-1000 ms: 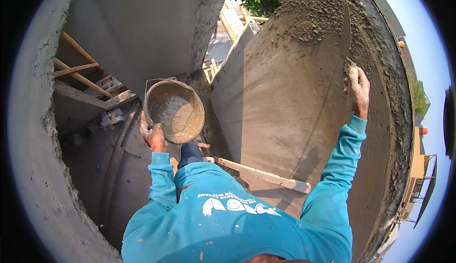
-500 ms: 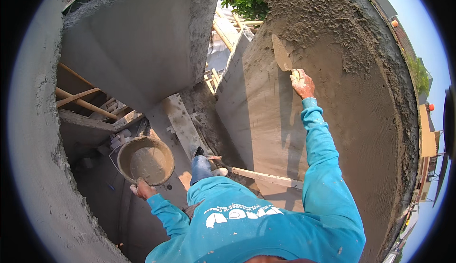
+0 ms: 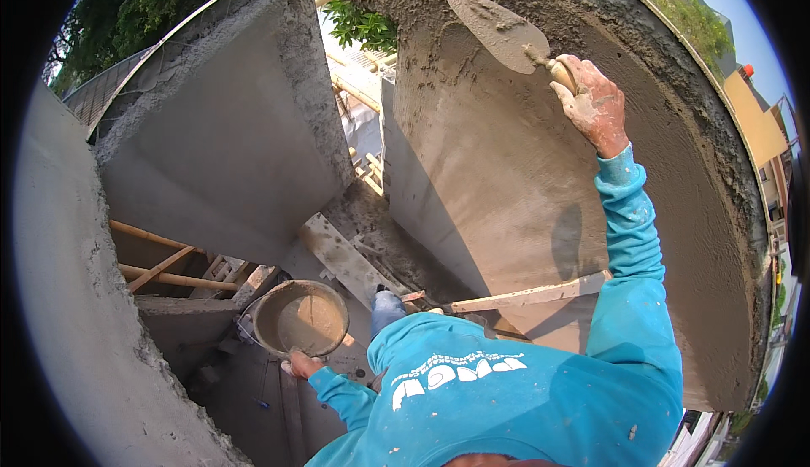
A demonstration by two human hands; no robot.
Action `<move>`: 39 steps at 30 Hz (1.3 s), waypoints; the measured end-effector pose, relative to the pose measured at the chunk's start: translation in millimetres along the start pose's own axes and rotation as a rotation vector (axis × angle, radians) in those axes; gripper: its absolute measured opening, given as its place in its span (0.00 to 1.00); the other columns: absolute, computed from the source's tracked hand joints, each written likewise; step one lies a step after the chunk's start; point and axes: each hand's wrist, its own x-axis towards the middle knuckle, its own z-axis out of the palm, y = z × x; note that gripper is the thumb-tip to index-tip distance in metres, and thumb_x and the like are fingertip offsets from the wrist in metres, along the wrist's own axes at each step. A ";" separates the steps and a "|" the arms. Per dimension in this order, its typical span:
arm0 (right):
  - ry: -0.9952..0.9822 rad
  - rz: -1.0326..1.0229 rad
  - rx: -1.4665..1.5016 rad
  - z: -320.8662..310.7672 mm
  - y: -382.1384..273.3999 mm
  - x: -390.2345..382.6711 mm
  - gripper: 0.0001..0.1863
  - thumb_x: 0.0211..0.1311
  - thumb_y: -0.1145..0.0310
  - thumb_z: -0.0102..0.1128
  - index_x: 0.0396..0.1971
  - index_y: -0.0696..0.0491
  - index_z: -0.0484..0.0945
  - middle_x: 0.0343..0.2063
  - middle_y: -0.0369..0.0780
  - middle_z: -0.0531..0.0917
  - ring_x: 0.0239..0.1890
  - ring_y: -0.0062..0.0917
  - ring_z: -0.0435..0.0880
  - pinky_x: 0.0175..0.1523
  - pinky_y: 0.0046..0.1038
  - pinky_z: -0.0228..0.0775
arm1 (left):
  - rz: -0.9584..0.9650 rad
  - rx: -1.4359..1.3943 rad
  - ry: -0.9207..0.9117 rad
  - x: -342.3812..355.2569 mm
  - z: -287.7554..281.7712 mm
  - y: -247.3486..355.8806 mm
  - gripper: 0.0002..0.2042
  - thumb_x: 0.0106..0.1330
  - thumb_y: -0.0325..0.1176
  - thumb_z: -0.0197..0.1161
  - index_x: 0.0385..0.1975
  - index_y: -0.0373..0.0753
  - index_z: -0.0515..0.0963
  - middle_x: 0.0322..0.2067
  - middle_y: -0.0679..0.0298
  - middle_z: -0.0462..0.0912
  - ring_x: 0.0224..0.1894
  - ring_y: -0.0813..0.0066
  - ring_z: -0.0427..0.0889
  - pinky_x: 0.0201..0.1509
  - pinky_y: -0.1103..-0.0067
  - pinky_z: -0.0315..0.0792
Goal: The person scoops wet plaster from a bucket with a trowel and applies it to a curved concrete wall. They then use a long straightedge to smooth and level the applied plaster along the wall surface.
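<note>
While we stand between the plastered walls, our right hand [image 3: 595, 104] is raised high and closed firmly around the handle of a trowel [image 3: 498, 30], whose pointed blade lies nearly flat against the upper part of the curved wall [image 3: 506, 214]. We judge that this flat angle lets the blade press and spread the wet mortar rather than scrape it off. At that height the mortar is rough and clumped, while the surface below the hand is smooth and even, with the shadow of our arm falling across it. Our left hand [image 3: 299, 364] hangs low, well apart from the right, and grips the near rim of a round pan [image 3: 299, 319] that carries a shallow layer of grey mortar. We hold the pan level, and we judge that this keeps the mix from sliding out and leaves it within reach of the trowel. Both sleeves are blue and speckled with mortar, as is our shirt [image 3: 506, 399]. A wooden straightedge [image 3: 531, 294] leans against the foot of the smooth wall, just above the shirt in the head view, and a flat board [image 3: 342, 256] lies slanted on the floor beside the pan. Behind the pan, bamboo poles [image 3: 169, 269] brace the base of a second plastered wall [image 3: 219, 155]. Green foliage [image 3: 363, 24] shows through the gap between the two walls.
</note>
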 end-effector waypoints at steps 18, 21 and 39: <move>-0.334 0.796 0.974 29.1 16.5 -210.4 0.17 0.66 0.69 0.59 0.54 0.53 0.76 0.28 0.37 0.83 0.26 0.22 0.81 0.32 0.25 0.74 | 0.089 -0.030 -0.732 -102.7 80.8 0.7 0.17 0.55 0.16 0.56 0.45 0.35 0.67 0.36 0.60 0.78 0.33 0.73 0.77 0.37 0.75 0.74; -0.267 0.581 0.849 20.3 6.1 -248.2 0.18 0.64 0.68 0.61 0.53 0.53 0.76 0.34 0.44 0.85 0.31 0.32 0.85 0.39 0.29 0.76 | 0.187 0.101 -0.880 -104.3 93.7 -11.3 0.14 0.54 0.14 0.57 0.39 0.36 0.69 0.32 0.66 0.75 0.28 0.79 0.72 0.32 0.81 0.69; -0.665 0.027 0.628 164.0 -111.5 -334.9 0.24 0.48 0.61 0.63 0.50 0.42 0.76 0.38 0.44 0.81 0.39 0.42 0.81 0.43 0.43 0.71 | 0.214 0.304 -1.216 -210.4 119.6 -28.2 0.12 0.51 0.14 0.57 0.31 0.39 0.69 0.27 0.71 0.72 0.27 0.81 0.70 0.31 0.81 0.68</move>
